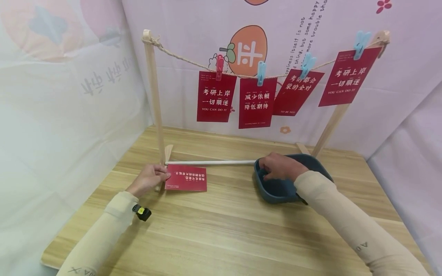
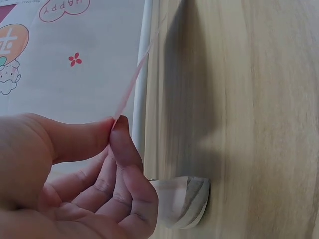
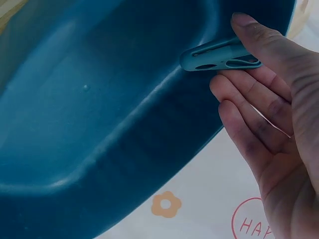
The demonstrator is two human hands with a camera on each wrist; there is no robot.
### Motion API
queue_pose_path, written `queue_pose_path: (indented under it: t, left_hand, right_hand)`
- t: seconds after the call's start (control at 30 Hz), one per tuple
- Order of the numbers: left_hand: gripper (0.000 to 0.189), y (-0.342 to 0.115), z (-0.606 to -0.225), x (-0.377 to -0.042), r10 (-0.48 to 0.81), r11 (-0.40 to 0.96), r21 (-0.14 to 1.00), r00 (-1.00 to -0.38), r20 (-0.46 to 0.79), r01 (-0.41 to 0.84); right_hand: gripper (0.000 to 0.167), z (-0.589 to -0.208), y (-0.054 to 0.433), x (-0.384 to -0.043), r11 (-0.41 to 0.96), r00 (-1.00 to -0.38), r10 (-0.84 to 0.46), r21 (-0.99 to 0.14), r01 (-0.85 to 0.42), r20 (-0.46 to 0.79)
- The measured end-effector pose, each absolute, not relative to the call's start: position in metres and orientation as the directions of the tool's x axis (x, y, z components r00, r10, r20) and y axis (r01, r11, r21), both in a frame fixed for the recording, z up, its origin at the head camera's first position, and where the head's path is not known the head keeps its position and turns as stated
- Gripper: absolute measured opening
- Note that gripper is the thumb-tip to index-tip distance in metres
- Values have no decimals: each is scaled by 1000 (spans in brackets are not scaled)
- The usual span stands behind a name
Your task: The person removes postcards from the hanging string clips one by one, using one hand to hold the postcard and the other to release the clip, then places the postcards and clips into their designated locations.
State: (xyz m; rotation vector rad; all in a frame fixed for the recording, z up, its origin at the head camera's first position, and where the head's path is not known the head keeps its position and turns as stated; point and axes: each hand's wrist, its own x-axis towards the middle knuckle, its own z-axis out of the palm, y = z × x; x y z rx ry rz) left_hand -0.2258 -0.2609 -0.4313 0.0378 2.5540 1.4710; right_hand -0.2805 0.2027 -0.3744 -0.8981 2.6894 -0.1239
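My left hand (image 1: 149,179) pinches the left edge of a red card (image 1: 186,178) between thumb and forefinger, close over the table. In the left wrist view the card (image 2: 133,82) shows nearly edge-on above the fingertips. My right hand (image 1: 282,166) reaches into a dark blue plastic basin (image 1: 276,199). Seen from the right wrist, a teal clothespin (image 3: 219,56) lies between the thumb and fingers of that hand (image 3: 271,94), close to the basin's inner wall. Its far end points away from the palm.
A twine line (image 1: 181,58) sags between two wooden posts (image 1: 156,96). Several red cards (image 1: 215,111) hang from it on pink and blue clothespins (image 1: 261,73). A white rod (image 1: 214,163) runs low between the posts. Printed cloth (image 1: 193,23) stands behind the wooden table (image 1: 214,237).
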Motion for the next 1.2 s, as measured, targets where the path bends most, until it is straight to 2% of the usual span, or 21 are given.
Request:
queue_pose_path:
  t: [0.23, 0.4, 0.9, 1.2]
  left_hand:
    - [17, -257, -431, -228, 121, 617, 786, -983, -137, -33]
    - [13, -255, -432, -230, 109, 638, 767, -977, -181, -71]
    - [18, -254, -426, -227, 55, 746, 661, -983, -173, -75]
    - [15, -250, -421, -223, 29, 767, 637, -988, -153, -76]
  right_hand:
    - [30, -381, 203, -284, 804, -755, -593, -151, -576, -278]
    - [26, -387, 202, -285, 799, -748, -597, -137, -585, -290]
    - [27, -393, 194, -284, 810, -753, -574, -91, -579, -320]
    - [31, -394, 189, -283, 819, -769, -552, -35, -573, -323]
